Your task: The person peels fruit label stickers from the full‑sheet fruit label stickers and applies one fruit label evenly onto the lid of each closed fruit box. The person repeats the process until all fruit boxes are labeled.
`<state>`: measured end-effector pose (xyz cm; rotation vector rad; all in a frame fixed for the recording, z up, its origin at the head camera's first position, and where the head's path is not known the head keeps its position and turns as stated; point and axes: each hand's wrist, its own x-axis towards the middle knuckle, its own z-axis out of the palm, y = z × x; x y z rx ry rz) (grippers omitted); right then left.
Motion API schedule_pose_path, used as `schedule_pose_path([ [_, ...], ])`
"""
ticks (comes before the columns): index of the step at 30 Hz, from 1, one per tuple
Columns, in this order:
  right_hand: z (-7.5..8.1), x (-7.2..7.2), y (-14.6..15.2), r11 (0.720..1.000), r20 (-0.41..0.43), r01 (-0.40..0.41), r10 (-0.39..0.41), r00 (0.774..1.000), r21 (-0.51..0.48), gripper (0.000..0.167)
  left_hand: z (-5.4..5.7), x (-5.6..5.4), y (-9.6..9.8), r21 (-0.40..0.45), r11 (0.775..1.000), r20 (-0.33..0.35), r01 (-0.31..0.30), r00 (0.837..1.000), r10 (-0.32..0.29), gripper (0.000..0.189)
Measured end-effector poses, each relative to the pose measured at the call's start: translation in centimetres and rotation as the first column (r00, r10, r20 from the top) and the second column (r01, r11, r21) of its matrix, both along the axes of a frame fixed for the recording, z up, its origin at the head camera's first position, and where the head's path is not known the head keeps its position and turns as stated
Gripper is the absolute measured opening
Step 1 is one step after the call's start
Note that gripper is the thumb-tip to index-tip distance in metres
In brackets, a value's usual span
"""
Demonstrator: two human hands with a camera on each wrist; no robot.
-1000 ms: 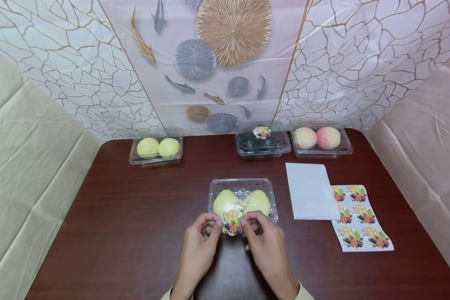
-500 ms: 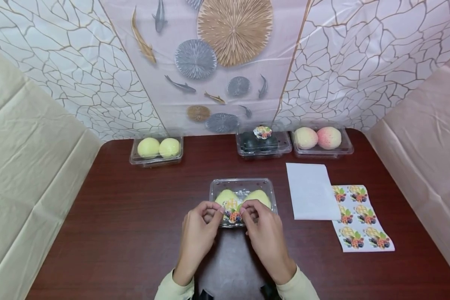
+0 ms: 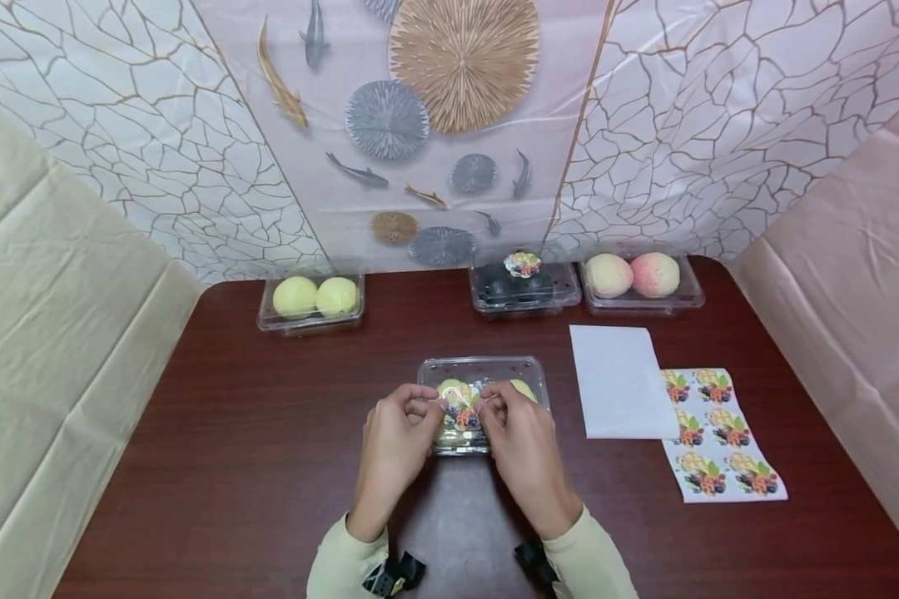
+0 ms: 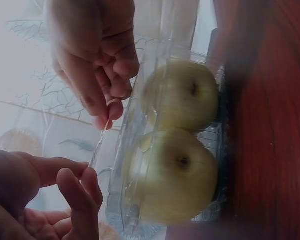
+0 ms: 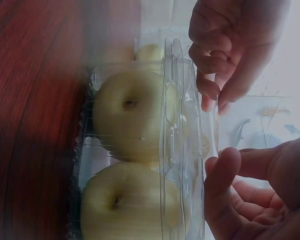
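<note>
Between the two hands a fruit-printed sticker [image 3: 462, 406] is stretched, just above the lid of a clear plastic clamshell box [image 3: 487, 364]. My left hand [image 3: 395, 441] pinches its left edge with thumb and forefinger; my right hand [image 3: 526, 445] pinches the right edge. Seen edge-on in the right wrist view, the sticker [image 5: 214, 131] is a thin strip with a small gap to the lid. Inside the box lie two pale green, pear-like fruits, one [image 4: 172, 175] nearer the left wrist camera and another [image 4: 182, 92] beyond. From above, hands and sticker partly cover them.
A sheet of similar stickers [image 3: 727, 437] lies right, partly under a white paper [image 3: 622, 383]. Along the back stand a box of yellow fruits [image 3: 310, 320], a stickered box of dark fruits [image 3: 524, 304] and a box of peaches [image 3: 644, 304]. Fabric walls surround the table [image 3: 217, 466].
Both hands have moved forward, carrying the sticker from the box's front edge to over its lid. More of the sleeves and the wrist devices now shows. The box has stayed put.
</note>
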<state>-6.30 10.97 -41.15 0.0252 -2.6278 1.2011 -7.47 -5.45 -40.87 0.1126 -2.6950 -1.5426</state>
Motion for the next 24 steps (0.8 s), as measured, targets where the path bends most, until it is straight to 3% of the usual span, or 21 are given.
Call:
schedule_pose_path([
  [6, 0.1, -0.1, -0.1, 1.0, -0.016, 0.001, -0.001, 1.0, -0.007, 0.005, 0.2, -0.4, -0.1, 0.029, 1.0, 0.039, 0.012, 0.999, -0.014, 0.008],
  [14, 0.5, -0.7, 0.0, 1.0, -0.079, -0.011, 0.013, 0.997, 0.024, 0.007, 0.3, -1.1, -0.2, -0.037, 0.999, 0.004, 0.003, 1.0, -0.002, 0.006],
  [24, 0.9, -1.4, 0.3, 0.999, -0.037, -0.038, 0.04, 0.999, 0.039, 0.014, 0.2, -2.1, -0.6, -0.001, 1.0, 0.031, 0.025, 0.999, -0.025, 0.01],
])
